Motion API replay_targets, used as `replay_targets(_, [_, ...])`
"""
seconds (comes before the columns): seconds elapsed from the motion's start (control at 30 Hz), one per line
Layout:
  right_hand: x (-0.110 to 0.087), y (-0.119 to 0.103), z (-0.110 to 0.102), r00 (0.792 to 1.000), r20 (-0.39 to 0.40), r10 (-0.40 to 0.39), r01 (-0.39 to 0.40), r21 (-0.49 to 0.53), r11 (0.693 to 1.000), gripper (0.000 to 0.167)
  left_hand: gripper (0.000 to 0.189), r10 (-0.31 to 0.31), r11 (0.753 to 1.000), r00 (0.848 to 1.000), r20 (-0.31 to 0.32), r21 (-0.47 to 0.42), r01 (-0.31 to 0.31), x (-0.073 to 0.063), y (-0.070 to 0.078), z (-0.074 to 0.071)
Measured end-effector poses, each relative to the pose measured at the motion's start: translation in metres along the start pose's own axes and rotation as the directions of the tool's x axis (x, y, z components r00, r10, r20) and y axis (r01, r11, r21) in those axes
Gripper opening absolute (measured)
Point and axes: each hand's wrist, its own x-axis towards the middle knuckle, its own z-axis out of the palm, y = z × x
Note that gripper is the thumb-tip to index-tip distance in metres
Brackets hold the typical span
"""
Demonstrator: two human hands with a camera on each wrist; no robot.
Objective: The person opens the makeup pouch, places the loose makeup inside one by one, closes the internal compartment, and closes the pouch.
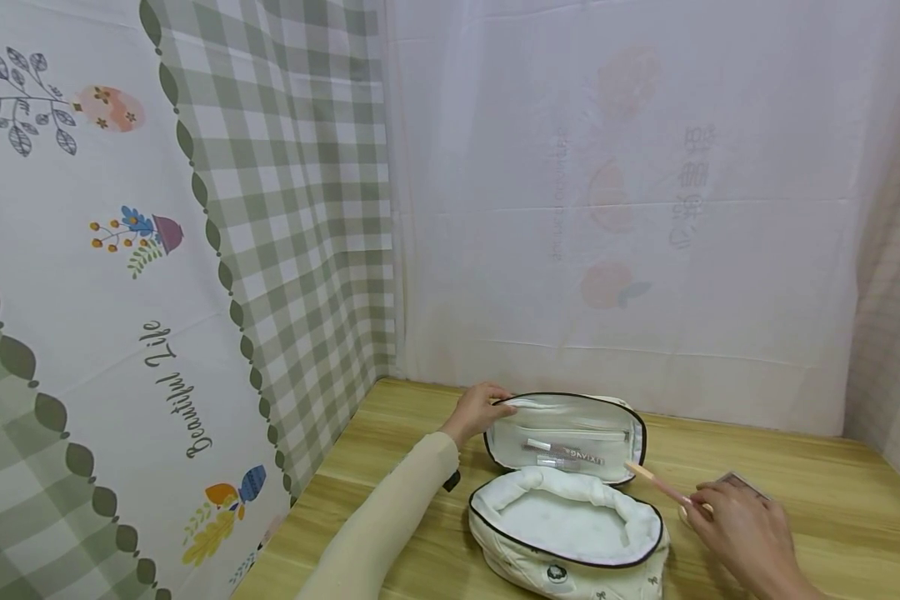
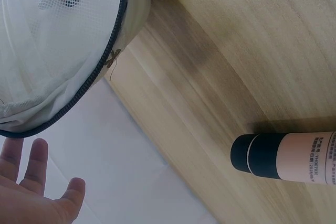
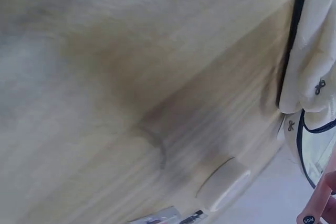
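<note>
Cream-sleeved, the person's left forearm lies nearest the head camera, slanting across the foreground. Behind hang a white curtain and, at left, a green-checked cloth. Below them extends the wood-grained counter. Upon it sits a quilted cosmetic bag, printed with small bows, unzipped, its padded white lining exposed. Its lid stands raised at the far side; evidently soft and light, it is probably best held by the dark-piped zipper rim, where the fabric looks firmest. The left hand grasps it there, fingers at the rim's upper left. To the right of the bag, the right hand pinches a slim pink cosmetic stick between thumb and fingers.

Smaller articles surround the bag. Near the left wrist, a pink bottle with a black cap apparently lies on its side. Beyond the right hand, partly hidden, is a flat case; an off-white, jar-like object appears in the right wrist view. Behind the lid's mesh pocket rests a clear lettered tube.

Slenderest is the cosmetic stick, its peach end beside the lid's lower right corner. It should handle as light, stiff and rather slippery, favouring a mid-barrel hold clear of the possibly delicate tip.
</note>
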Motion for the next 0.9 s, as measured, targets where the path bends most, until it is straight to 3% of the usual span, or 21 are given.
replay_targets(0.23, [0.01, -0.007, 0.004, 1.0, -0.017, 0.012, -0.012, 0.024, 1.0, 0.004, 0.028, 0.0, 1.0, 1.0, 0.001, 0.01, 0.0, 0.0, 0.0, 0.0])
replay_targets(0.53, [0.023, -0.012, 0.012, 0.99, -0.112, -0.087, 0.092, 0.035, 0.995, 0.007, 0.029, -0.011, 1.0, 1.0, 0.003, 0.007, 0.011, 0.002, -0.004, 0.003])
replay_targets(0.9, [0.037, -0.02, 0.021, 0.979, -0.145, -0.146, 0.149, 0.013, 0.989, 0.014, 0.029, -0.009, 1.0, 1.0, 0.0, 0.0, 0.009, 0.002, -0.003, 0.002])
